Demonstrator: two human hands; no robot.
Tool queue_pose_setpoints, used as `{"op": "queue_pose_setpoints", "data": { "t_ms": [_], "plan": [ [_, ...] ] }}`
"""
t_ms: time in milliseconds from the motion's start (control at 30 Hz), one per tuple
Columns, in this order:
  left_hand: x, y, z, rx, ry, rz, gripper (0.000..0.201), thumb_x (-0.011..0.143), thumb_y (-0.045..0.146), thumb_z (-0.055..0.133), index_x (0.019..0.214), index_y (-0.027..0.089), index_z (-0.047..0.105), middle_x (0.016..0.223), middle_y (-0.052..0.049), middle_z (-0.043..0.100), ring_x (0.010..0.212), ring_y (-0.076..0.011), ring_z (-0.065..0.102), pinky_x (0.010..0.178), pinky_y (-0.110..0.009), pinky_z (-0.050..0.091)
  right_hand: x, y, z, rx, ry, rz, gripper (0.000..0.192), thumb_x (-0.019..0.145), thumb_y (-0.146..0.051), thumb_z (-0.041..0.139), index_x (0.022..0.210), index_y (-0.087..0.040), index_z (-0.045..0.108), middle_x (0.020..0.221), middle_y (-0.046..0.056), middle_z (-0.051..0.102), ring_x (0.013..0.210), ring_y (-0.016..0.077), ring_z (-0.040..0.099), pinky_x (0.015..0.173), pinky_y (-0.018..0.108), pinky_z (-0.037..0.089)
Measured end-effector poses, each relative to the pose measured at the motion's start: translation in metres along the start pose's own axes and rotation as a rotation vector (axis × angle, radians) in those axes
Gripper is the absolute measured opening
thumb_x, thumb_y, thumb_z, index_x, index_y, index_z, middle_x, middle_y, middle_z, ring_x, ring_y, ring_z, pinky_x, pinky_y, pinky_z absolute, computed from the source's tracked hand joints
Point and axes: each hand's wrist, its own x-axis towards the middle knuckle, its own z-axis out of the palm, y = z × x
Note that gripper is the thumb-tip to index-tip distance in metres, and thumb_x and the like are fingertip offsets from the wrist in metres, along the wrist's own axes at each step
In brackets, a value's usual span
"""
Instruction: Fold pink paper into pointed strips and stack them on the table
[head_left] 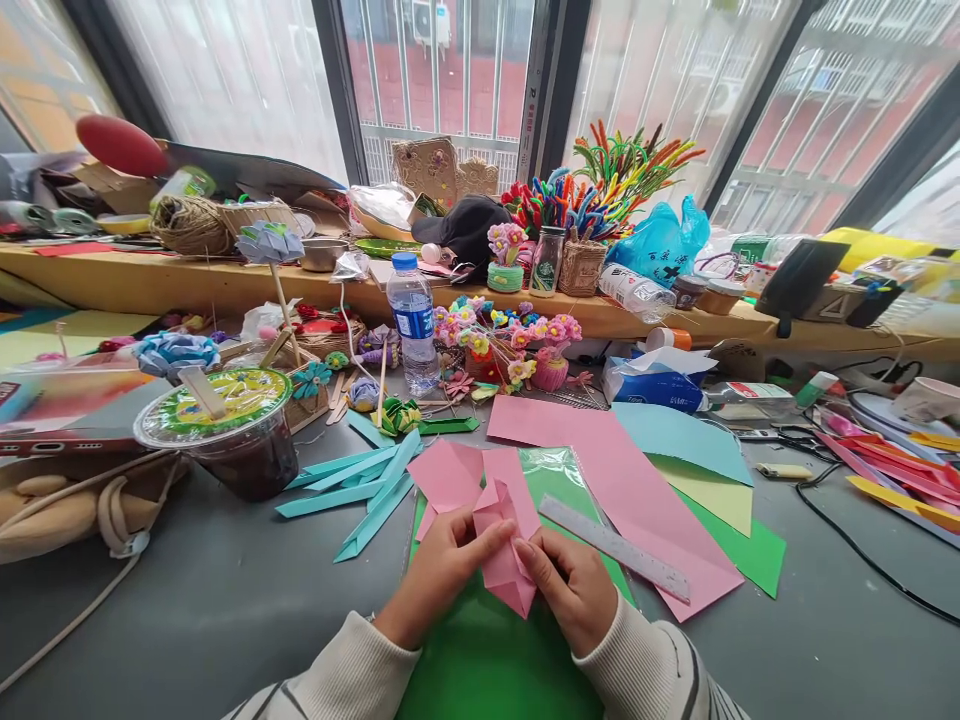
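Note:
A small folded piece of pink paper, pointed at its lower end, is held between my two hands over a green sheet. My left hand grips its left edge, the thumb lying across the front. On the other side my right hand pinches the paper's right edge with thumb and fingers. Just behind lie more pink paper pieces. A pale ruler rests slantwise to the right, partly on a large pink sheet.
Folded blue paper strips and a lidded cup stand left. A water bottle is behind. Blue paper, scissors and a black cable lie right. A crowded wooden ledge runs along the window.

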Motion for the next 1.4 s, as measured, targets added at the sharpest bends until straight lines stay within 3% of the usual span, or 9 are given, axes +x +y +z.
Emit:
{"op": "queue_pose_setpoints", "data": {
  "t_ms": [133, 267, 467, 633, 1000, 1233, 1400],
  "plan": [
    [0.0, 0.002, 0.0, -0.051, 0.005, -0.027, 0.031, 0.063, 0.04, 0.055, 0.058, 0.013, 0.042, 0.055, 0.004, 0.038, 0.053, -0.0071, 0.033, 0.048, -0.018, 0.028, -0.001, -0.001, 0.0, 0.008, -0.034, 0.004, 0.037, 0.08, -0.041, 0.033, 0.053, -0.017, 0.041, 0.045, -0.004, 0.038, 0.042, 0.0079, 0.036, 0.044, 0.02, 0.029],
    [0.0, 0.003, 0.002, -0.014, 0.024, -0.017, 0.031, 0.063, 0.04, 0.055, 0.057, 0.013, 0.04, 0.054, 0.005, 0.037, 0.052, -0.0066, 0.031, 0.046, -0.018, 0.027, -0.001, 0.004, 0.002, -0.013, 0.012, -0.008, 0.037, 0.078, -0.042, 0.034, 0.052, -0.017, 0.043, 0.043, -0.004, 0.04, 0.041, 0.008, 0.036, 0.043, 0.02, 0.029],
    [-0.001, 0.004, 0.002, -0.012, -0.036, -0.021, 0.029, 0.065, 0.04, 0.053, 0.061, 0.012, 0.045, 0.058, 0.003, 0.042, 0.055, -0.0078, 0.035, 0.049, -0.019, 0.029, -0.001, 0.009, 0.002, -0.163, 0.058, -0.083, 0.039, 0.079, -0.038, 0.034, 0.048, -0.017, 0.042, 0.043, -0.003, 0.04, 0.042, 0.0082, 0.036, 0.043, 0.021, 0.027],
    [0.0, 0.001, 0.001, 0.037, -0.018, -0.014, 0.031, 0.064, 0.042, 0.054, 0.057, 0.012, 0.045, 0.054, 0.004, 0.04, 0.052, -0.0076, 0.034, 0.048, -0.019, 0.028, 0.0, 0.009, 0.0, -0.255, 0.06, -0.13, 0.039, 0.08, -0.036, 0.034, 0.047, -0.017, 0.042, 0.043, -0.003, 0.04, 0.042, 0.0078, 0.035, 0.042, 0.021, 0.026],
    [0.001, 0.002, 0.0, -0.077, 0.054, -0.004, 0.029, 0.063, 0.04, 0.055, 0.059, 0.013, 0.046, 0.055, 0.004, 0.044, 0.051, -0.0077, 0.036, 0.047, -0.019, 0.03, 0.001, 0.008, -0.001, 0.006, 0.057, -0.004, 0.037, 0.075, -0.043, 0.039, 0.05, -0.017, 0.045, 0.04, -0.003, 0.043, 0.038, 0.0074, 0.037, 0.039, 0.02, 0.029],
    [0.002, 0.002, 0.001, -0.046, 0.005, 0.022, 0.03, 0.064, 0.038, 0.056, 0.053, 0.012, 0.045, 0.05, 0.005, 0.04, 0.047, -0.0054, 0.033, 0.046, -0.018, 0.027, 0.002, 0.007, -0.006, 0.136, 0.021, 0.075, 0.038, 0.073, -0.047, 0.042, 0.051, -0.016, 0.047, 0.041, -0.002, 0.045, 0.036, 0.0067, 0.038, 0.036, 0.019, 0.03],
    [0.002, 0.0, 0.001, -0.079, 0.004, 0.009, 0.03, 0.064, 0.041, 0.054, 0.06, 0.011, 0.052, 0.056, 0.003, 0.047, 0.052, -0.0075, 0.038, 0.049, -0.019, 0.03, 0.003, 0.006, -0.01, 0.249, 0.026, 0.11, 0.038, 0.074, -0.047, 0.04, 0.053, -0.016, 0.048, 0.041, -0.002, 0.048, 0.032, 0.0053, 0.036, 0.033, 0.019, 0.029]
  ]
}}
